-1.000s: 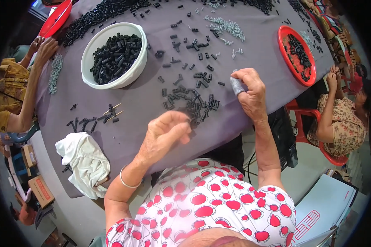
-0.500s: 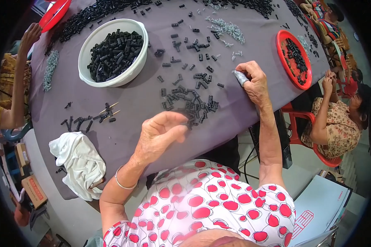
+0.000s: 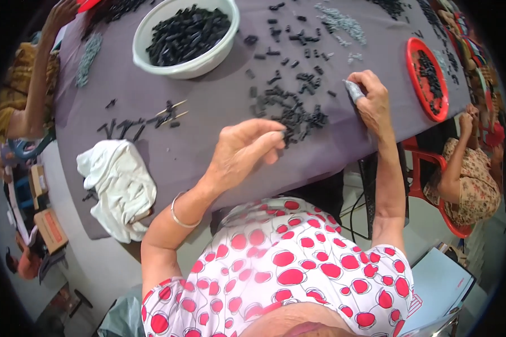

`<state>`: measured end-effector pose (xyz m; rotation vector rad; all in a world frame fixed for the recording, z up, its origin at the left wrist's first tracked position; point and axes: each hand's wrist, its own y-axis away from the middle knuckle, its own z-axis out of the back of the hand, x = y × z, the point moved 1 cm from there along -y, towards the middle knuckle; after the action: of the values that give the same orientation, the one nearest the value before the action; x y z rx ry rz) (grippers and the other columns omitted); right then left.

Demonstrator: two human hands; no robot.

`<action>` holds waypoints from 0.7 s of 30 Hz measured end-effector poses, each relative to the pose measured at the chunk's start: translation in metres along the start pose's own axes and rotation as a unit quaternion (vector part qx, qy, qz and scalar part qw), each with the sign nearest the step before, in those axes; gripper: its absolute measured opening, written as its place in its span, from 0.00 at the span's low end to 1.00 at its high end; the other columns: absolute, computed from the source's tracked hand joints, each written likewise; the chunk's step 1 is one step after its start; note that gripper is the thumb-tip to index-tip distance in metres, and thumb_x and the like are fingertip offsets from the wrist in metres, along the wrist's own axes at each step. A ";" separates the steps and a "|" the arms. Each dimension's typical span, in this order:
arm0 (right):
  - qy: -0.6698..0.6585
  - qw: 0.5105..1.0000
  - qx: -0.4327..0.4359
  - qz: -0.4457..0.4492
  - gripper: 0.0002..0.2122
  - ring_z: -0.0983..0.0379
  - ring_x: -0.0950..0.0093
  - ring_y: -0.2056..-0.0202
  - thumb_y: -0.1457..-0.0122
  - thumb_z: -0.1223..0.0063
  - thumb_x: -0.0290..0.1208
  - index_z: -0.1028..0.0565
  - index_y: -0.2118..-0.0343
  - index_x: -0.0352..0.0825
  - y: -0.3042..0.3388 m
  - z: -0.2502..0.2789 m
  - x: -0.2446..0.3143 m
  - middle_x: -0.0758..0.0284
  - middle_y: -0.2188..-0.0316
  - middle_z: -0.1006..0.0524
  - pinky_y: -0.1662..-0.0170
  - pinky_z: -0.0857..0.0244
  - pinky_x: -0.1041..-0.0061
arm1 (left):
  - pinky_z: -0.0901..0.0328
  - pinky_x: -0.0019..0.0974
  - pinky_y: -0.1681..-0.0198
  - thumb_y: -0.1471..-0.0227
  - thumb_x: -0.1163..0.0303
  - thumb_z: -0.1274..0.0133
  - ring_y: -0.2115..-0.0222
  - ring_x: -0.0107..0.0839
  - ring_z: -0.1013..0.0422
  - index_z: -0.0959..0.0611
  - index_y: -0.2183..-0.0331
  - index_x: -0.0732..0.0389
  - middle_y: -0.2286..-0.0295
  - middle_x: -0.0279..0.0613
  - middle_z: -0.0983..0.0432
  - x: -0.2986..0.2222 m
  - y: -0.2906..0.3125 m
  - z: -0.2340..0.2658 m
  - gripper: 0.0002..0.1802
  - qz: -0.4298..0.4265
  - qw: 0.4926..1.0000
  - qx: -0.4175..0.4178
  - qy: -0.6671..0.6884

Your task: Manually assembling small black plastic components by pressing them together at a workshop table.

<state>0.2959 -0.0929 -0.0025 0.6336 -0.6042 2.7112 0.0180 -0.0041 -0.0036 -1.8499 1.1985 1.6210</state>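
My left hand [image 3: 244, 150], a bangle [image 3: 179, 216] on its wrist, hovers at the near left side of a loose pile of small black plastic fittings [image 3: 291, 111]. Its thumb and forefinger tips come together; anything between them is too small to make out. To the right of the pile, my right hand [image 3: 375, 106] stays low over the cloth with its fingers curled. A silvery-grey wrapping [image 3: 353, 91] covers a digit of that hand, seemingly the thumb. Whatever its fingers grip is hidden. More black pieces [image 3: 302, 38] lie scattered beyond the pile.
A white bowl [image 3: 233, 42] full of black pieces stands far left; a red tray [image 3: 410, 56] with more is at right. Small grey metallic parts [image 3: 343, 25] lie at the back. At left are black pieces with wooden sticks [image 3: 177, 116] and a white cloth [image 3: 118, 182]. Other people sit on both sides.
The whole view has shifted, so the table sits farther right and higher. My left thumb and forefinger have drawn closer together beside the pile. My right hand keeps its curled pose.
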 end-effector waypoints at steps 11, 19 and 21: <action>-0.211 0.957 0.177 0.095 0.11 0.30 0.65 0.71 0.63 0.49 0.19 0.27 0.72 0.33 0.025 0.003 0.106 0.65 0.75 0.28 0.67 0.41 0.70 | 0.33 0.22 0.71 0.46 0.74 0.47 0.76 0.18 0.30 0.20 0.61 0.68 0.74 0.36 0.23 0.001 0.006 -0.003 0.10 -0.003 1.000 -0.012 0.002; -0.153 0.965 0.177 0.118 0.13 0.31 0.65 0.68 0.63 0.49 0.17 0.28 0.70 0.32 0.029 -0.001 0.112 0.65 0.74 0.28 0.66 0.40 0.70 | 0.33 0.22 0.71 0.46 0.73 0.47 0.76 0.19 0.29 0.20 0.61 0.69 0.73 0.37 0.23 0.000 0.007 -0.004 0.11 -0.013 1.000 -0.015 -0.009; -0.227 0.956 0.164 0.085 0.14 0.31 0.65 0.67 0.63 0.49 0.16 0.27 0.68 0.32 0.034 -0.003 0.116 0.64 0.72 0.28 0.65 0.38 0.71 | 0.32 0.23 0.71 0.45 0.72 0.47 0.75 0.20 0.29 0.21 0.60 0.69 0.72 0.38 0.23 0.004 0.006 -0.002 0.12 -0.007 1.000 0.009 0.018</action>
<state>0.1826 -0.0997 0.0389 1.3721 -0.3130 2.8618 0.0146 -0.0102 -0.0051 -1.8809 1.2083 1.5699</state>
